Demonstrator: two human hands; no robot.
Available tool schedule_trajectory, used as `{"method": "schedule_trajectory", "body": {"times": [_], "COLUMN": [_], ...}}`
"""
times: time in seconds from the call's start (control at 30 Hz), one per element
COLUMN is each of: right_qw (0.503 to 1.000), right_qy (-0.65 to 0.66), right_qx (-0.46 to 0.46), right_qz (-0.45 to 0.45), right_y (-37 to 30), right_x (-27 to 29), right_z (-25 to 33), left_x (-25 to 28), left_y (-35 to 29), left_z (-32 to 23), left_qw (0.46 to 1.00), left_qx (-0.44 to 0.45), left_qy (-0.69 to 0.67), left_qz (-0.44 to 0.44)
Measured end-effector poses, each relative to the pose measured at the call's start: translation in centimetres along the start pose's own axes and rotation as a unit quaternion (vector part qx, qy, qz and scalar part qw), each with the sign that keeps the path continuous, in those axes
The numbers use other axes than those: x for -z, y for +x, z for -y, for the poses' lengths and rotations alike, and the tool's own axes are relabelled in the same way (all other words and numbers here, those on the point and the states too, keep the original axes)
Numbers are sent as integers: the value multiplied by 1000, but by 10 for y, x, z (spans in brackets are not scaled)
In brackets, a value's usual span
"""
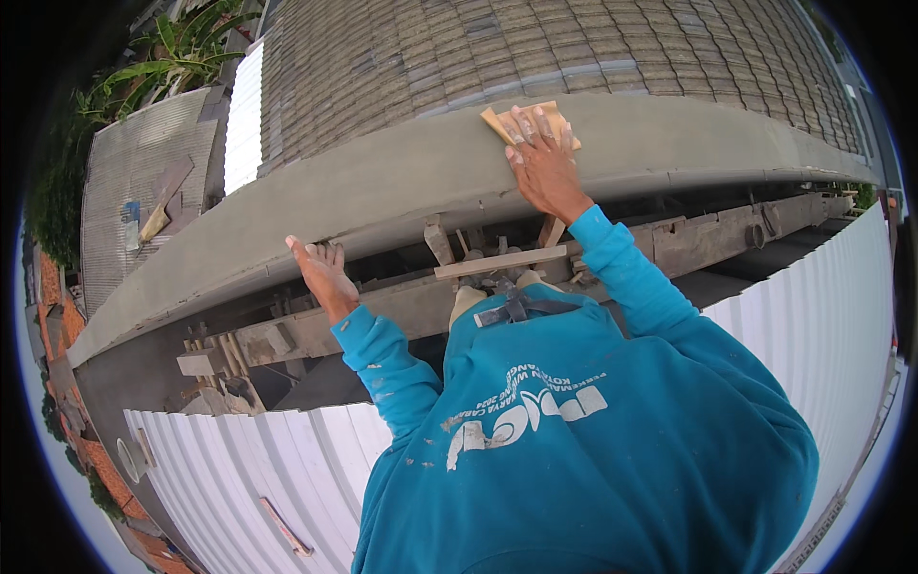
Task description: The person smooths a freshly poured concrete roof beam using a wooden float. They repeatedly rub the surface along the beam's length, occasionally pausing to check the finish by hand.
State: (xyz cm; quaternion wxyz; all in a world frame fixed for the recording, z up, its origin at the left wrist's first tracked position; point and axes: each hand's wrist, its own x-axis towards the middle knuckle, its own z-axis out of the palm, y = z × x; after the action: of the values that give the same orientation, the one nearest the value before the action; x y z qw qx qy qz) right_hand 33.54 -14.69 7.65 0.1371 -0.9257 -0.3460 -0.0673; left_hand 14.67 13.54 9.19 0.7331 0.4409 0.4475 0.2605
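1. Nearest the head camera is the person's teal shirt (612, 478), with a white print across it and pale specks on the left sleeve (387, 359).
2. The right hand (550, 177) holds a folded tan sheet (497, 121) flat, its fingers spread across it and whitened with a pale coating.
3. That sheet lies against a grey plastered band (411, 177), at the band's upper edge, right of the middle of its length; one corner of the sheet curls up beside the fingers.
4. The left hand (328, 279) grasps nothing; its fingers are loosely bent at the band's lower edge, left of the sheet and well apart from it. Whether they press on the surface, I cannot tell.
5. Along the band's upper edge runs a brown tiled roof (430, 62).
6. Below its lower edge, past a dark gap, runs a long timber beam (708, 237), with a short wooden strip (502, 262) near the person's waist.
7. White corrugated sheeting (229, 459) spreads on both sides of the person; a thin stick (285, 526) lies on its left part.
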Motion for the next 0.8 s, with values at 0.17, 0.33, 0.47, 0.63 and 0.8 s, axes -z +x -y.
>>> {"method": "schedule_trajectory", "body": {"times": [0.17, 0.33, 0.47, 0.63, 0.8], "right_qw": [999, 1000, 953, 998, 971], "right_qy": [-4, -15, -110, -1, -99], "right_qx": [-12, -24, -268, -51, -218], "right_qz": [46, 12, -85, -48, 14], "right_y": [24, -54, -26, -39, -83], "right_x": [7, 27, 25, 13, 47], "right_z": [42, -21, -138, -22, -140], "left_x": [-11, -2, -11, -16, -8], "left_y": [4, 5, 9, 14, 0], "left_z": [4, 1, 5, 11, 11], "left_qw": [1000, 1000, 999, 999, 999], "left_qx": [-11, -8, -19, -4, 21], "left_qy": [19, 6, 34, 31, 34], "left_qz": [6, 7, 26, -29, -19]}}
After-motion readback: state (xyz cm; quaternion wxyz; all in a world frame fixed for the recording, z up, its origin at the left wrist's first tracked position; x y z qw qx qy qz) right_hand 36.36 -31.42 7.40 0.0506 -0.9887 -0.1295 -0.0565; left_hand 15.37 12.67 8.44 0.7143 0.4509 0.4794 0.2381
